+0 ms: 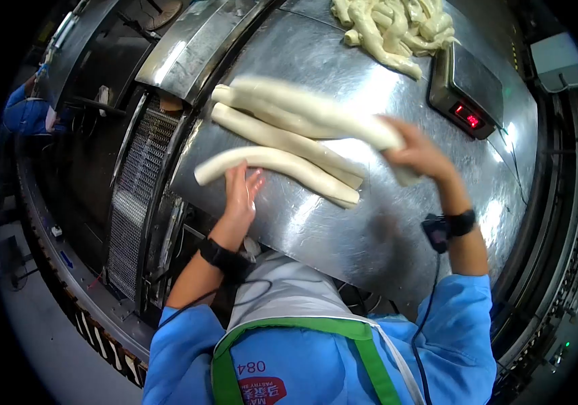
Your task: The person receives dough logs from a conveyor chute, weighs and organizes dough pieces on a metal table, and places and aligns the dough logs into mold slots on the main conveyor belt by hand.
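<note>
Several long, pale dough rolls lie side by side on a metal table. My left hand (pixel 240 192) is at the near edge of the closest dough roll (pixel 282 162), toward its left end, with fingertips touching it and fingers apart. Behind that lies a second dough roll (pixel 282 140), and farther back is another dough roll (pixel 225 93), partly covered. My right hand (pixel 416 152), blurred by motion, is closed around the right end of a raised dough roll (pixel 323 108). That roll is smeared too and slants above the back one.
A heap of glossy dough pieces (pixel 397 30) sits at the table's far side. To its right stands a digital scale (pixel 468 88) with red digits. A mesh conveyor (pixel 137 189) runs along the left of the metal table (pixel 343 246). Another person's blue sleeve (pixel 25 115) shows far left.
</note>
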Demonstrator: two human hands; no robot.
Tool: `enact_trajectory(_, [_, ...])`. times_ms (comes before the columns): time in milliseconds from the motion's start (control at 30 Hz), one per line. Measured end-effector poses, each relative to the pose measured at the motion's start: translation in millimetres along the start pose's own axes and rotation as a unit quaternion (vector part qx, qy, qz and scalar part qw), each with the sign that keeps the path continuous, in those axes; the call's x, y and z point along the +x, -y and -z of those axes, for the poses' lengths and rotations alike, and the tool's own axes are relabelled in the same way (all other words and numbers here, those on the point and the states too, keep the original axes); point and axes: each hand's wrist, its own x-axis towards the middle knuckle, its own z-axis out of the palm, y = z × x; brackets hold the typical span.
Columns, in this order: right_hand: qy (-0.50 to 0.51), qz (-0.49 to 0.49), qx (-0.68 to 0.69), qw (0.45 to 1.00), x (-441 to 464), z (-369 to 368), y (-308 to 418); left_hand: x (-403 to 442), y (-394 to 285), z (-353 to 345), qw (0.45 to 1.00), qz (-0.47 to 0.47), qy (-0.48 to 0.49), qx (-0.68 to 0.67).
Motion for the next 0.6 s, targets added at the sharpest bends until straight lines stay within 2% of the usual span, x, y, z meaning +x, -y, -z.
enact_trajectory(67, [0.044, 0.002, -0.119, 0.992, 21.9, -46.4, -40.2, 22.9, -9.9, 2.1, 0.998, 0.005, 0.034, 0.057])
enact_trajectory(100, [0.06, 0.042, -0.191, 0.979, 32.0, -69.4, -61.0, 27.6, -17.9, 0.6, 0.998, 0.014, 0.042, 0.053])
enact_trajectory(133, [0.055, -0.002, -0.279, 0.959, 35.2, -87.9, -51.8, 29.5, -26.2, -2.5, 0.997, 0.023, 0.051, 0.049])
enact_trajectory(233, [0.026, 0.02, -0.302, 0.953, 32.2, -102.1, -49.1, 30.8, -33.0, -9.9, 0.989, -0.008, 0.107, 0.103])
enact_trajectory(333, [0.006, 0.084, -0.299, 0.951, 39.1, -78.0, -55.3, 33.7, -27.1, -23.4, 0.987, -0.014, 0.079, 0.141])
enact_trajectory(400, [-0.1, 0.086, -0.242, 0.961, 47.2, -44.9, -56.7, 38.0, -19.3, -25.0, 0.987, -0.019, 0.096, 0.125])
enact_trajectory(433, [-0.121, 0.035, -0.354, 0.927, 48.1, -31.3, -61.6, 38.0, -13.6, -27.3, 0.967, -0.113, -0.009, 0.23])
enact_trajectory(467, [-0.139, -0.018, -0.459, 0.877, 47.3, -20.2, -67.3, 37.8, -9.1, -29.0, 0.915, -0.204, -0.113, 0.328])
enact_trajectory(500, [-0.084, -0.102, -0.44, 0.888, 45.5, -12.9, -73.1, 37.7, -7.9, -30.9, 0.862, -0.315, -0.149, 0.367])
enact_trajectory(533, [-0.088, -0.104, -0.441, 0.887, 48.1, -8.9, -88.0, 35.8, -9.1, -39.9, 0.863, -0.317, -0.145, 0.367])
enact_trajectory(567, [-0.096, -0.074, -0.394, 0.911, 51.0, -7.6, -107.5, 32.3, -5.7, -52.4, 0.781, -0.385, -0.058, 0.489])
enact_trajectory(600, [-0.102, -0.041, -0.346, 0.932, 52.6, -5.3, -117.5, 25.7, -3.6, -68.1, 0.673, -0.44, 0.029, 0.593])
